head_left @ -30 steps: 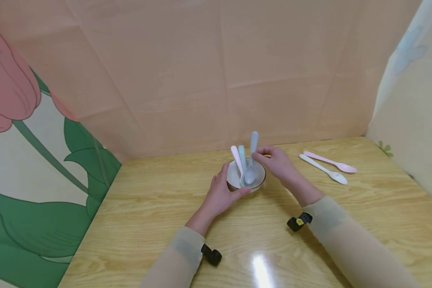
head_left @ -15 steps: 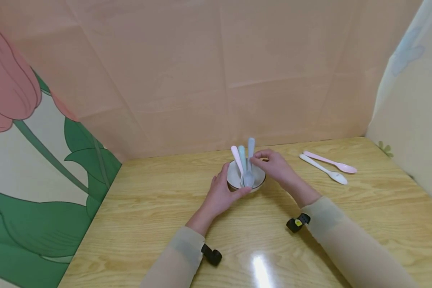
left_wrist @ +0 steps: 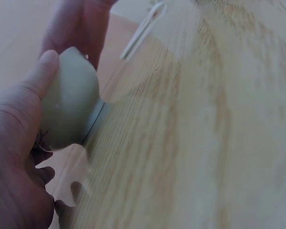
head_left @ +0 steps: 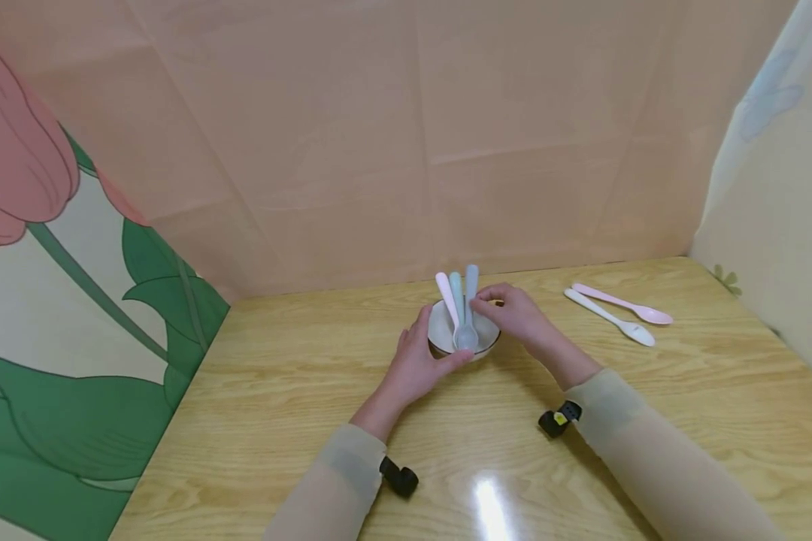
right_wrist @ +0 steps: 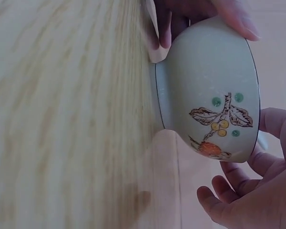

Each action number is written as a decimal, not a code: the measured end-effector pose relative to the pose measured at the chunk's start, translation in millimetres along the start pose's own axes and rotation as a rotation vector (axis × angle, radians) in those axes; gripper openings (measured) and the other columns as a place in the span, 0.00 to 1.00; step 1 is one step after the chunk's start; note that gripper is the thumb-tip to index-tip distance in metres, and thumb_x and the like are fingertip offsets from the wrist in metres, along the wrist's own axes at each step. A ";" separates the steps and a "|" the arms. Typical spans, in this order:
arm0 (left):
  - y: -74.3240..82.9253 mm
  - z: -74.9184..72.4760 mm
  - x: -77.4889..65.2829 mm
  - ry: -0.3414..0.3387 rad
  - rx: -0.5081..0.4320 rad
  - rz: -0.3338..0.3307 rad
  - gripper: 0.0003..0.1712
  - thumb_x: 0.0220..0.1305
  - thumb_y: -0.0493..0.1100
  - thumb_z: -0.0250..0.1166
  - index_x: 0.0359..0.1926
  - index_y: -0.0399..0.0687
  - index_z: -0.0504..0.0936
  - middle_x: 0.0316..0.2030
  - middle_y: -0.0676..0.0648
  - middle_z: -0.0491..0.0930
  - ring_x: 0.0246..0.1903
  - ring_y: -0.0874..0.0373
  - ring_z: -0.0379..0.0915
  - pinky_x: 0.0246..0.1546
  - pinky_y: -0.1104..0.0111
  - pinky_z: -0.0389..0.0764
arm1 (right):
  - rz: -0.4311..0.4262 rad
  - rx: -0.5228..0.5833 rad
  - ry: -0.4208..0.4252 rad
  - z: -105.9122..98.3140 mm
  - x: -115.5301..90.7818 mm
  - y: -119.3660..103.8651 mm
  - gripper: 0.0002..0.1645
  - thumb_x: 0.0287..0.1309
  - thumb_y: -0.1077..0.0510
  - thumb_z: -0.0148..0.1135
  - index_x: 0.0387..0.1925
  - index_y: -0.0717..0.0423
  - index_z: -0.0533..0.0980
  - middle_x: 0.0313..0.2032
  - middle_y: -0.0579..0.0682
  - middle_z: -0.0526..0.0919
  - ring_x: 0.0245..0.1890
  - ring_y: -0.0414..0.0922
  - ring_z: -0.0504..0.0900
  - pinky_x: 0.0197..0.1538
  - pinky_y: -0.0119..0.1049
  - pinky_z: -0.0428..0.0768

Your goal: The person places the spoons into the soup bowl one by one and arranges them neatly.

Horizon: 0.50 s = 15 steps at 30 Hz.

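A white bowl with a dark rim stands on the wooden table; a fruit-and-leaf pattern shows on its side in the right wrist view. My left hand holds the bowl's left side, thumb near the front rim and fingers round the side. Inside lean a pink spoon, a mint spoon and a grey-blue spoon, handles up. My right hand, at the bowl's right rim, pinches the grey-blue spoon's handle between thumb and forefinger. That spoon's head lies low in the bowl, beside the others.
To the right on the table, a white spoon and another pink spoon lie side by side. A peach-coloured backdrop rises behind the table's back edge, and printed sheets hang at both sides.
My right hand has lowered the grey-blue spoon and shifted it slightly left, close to the mint spoon. The left hand and bowl have stayed in place.
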State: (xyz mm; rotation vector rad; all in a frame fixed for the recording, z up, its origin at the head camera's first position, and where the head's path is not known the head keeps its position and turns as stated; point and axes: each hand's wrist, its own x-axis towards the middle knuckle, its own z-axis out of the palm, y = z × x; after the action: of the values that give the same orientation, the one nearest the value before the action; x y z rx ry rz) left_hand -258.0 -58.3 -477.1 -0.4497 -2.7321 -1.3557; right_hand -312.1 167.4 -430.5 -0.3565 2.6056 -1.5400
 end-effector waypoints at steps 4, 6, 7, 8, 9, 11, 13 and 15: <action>0.8 -0.7 -0.1 -0.003 0.001 -0.005 0.63 0.66 0.69 0.78 0.88 0.58 0.53 0.76 0.51 0.72 0.74 0.48 0.69 0.84 0.45 0.44 | -0.019 -0.009 0.001 0.4 1.0 2.1 0.23 0.81 0.48 0.63 0.55 0.66 0.85 0.72 0.68 0.75 0.74 0.65 0.69 0.75 0.65 0.69; 0.5 -0.8 -0.1 -0.003 0.005 -0.010 0.63 0.66 0.70 0.78 0.88 0.59 0.53 0.76 0.51 0.72 0.74 0.47 0.68 0.83 0.45 0.44 | -0.032 -0.020 0.007 0.7 1.5 3.0 0.23 0.81 0.49 0.64 0.55 0.67 0.85 0.71 0.68 0.76 0.73 0.65 0.70 0.75 0.65 0.68; 0.4 -0.7 0.0 -0.004 0.007 -0.011 0.63 0.65 0.70 0.77 0.88 0.59 0.52 0.76 0.51 0.71 0.75 0.47 0.68 0.83 0.45 0.45 | -0.039 -0.024 0.010 0.9 1.6 3.4 0.22 0.81 0.49 0.64 0.55 0.67 0.85 0.70 0.68 0.76 0.73 0.65 0.71 0.76 0.65 0.67; 0.1 -0.7 0.1 -0.003 0.007 -0.010 0.63 0.65 0.70 0.77 0.88 0.60 0.52 0.76 0.51 0.71 0.75 0.47 0.68 0.83 0.45 0.45 | -0.046 -0.032 0.012 1.0 1.8 3.6 0.22 0.81 0.50 0.64 0.55 0.67 0.86 0.70 0.68 0.77 0.73 0.65 0.71 0.76 0.65 0.67; -0.1 -0.7 0.1 -0.002 0.008 -0.009 0.63 0.65 0.70 0.77 0.88 0.60 0.52 0.76 0.51 0.71 0.75 0.47 0.68 0.83 0.45 0.45 | -0.052 -0.037 0.015 1.1 1.9 3.8 0.22 0.81 0.50 0.64 0.55 0.67 0.86 0.69 0.69 0.77 0.73 0.65 0.71 0.76 0.65 0.67; -0.8 -0.5 0.5 -0.001 0.008 -0.006 0.63 0.66 0.71 0.77 0.88 0.59 0.52 0.76 0.51 0.71 0.75 0.48 0.68 0.83 0.46 0.45 | -0.062 -0.055 0.018 1.1 2.2 4.2 0.21 0.81 0.51 0.64 0.55 0.68 0.86 0.68 0.69 0.78 0.72 0.65 0.72 0.76 0.65 0.67; -0.8 -0.7 0.3 0.002 0.007 0.000 0.63 0.65 0.70 0.77 0.88 0.58 0.53 0.75 0.52 0.72 0.74 0.48 0.69 0.83 0.46 0.47 | -0.070 -0.072 0.018 1.1 2.6 4.5 0.21 0.81 0.52 0.64 0.55 0.68 0.86 0.67 0.69 0.79 0.71 0.66 0.72 0.76 0.66 0.67; -0.6 -0.9 0.1 0.005 0.005 0.004 0.63 0.65 0.70 0.78 0.88 0.58 0.54 0.75 0.52 0.72 0.73 0.49 0.69 0.82 0.46 0.51 | -0.077 -0.095 0.017 1.2 3.0 4.8 0.21 0.81 0.53 0.64 0.56 0.68 0.86 0.66 0.69 0.79 0.71 0.66 0.73 0.75 0.66 0.69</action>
State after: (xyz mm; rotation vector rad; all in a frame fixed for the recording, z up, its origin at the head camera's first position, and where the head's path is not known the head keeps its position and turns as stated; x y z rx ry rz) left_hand -258.4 -59.3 -477.0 -0.4504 -2.7285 -1.3476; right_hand -315.5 167.8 -435.1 -0.4590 2.7154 -1.4502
